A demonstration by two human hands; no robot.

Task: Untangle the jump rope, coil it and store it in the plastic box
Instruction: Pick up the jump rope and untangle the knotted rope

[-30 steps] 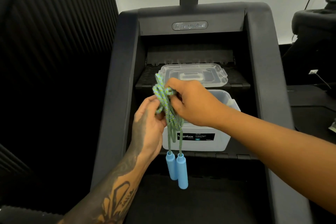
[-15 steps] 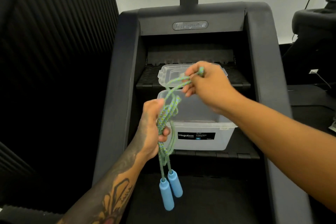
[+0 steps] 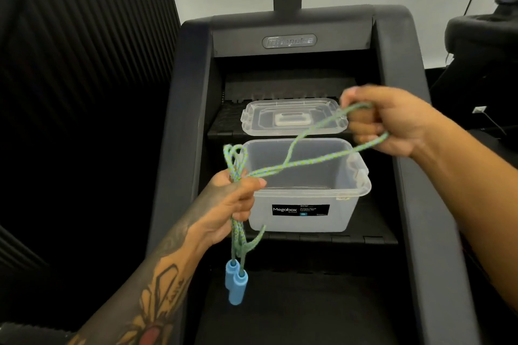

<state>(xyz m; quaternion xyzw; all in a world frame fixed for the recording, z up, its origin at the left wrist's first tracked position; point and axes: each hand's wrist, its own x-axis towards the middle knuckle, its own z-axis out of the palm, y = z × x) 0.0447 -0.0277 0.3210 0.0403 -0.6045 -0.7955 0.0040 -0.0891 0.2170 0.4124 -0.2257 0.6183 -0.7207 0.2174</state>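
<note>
A green-and-blue braided jump rope stretches between my two hands above the open clear plastic box. My left hand grips a bunch of rope strands left of the box; a small loop sticks up above the fist. Two blue handles dangle below it. My right hand is closed on a twisted loop of the rope, up and to the right of the box. The box looks empty and bears a black "Megabox" label.
The box's clear lid lies on the step behind the box. Both rest on the black steps of a stair-climber machine with tall side walls. A dark slatted wall is at the left, another machine at the far right.
My right hand has pulled a loop of rope up and far to the right, stretching it across the box. My left hand dropped a little with the bunch and the handles.
</note>
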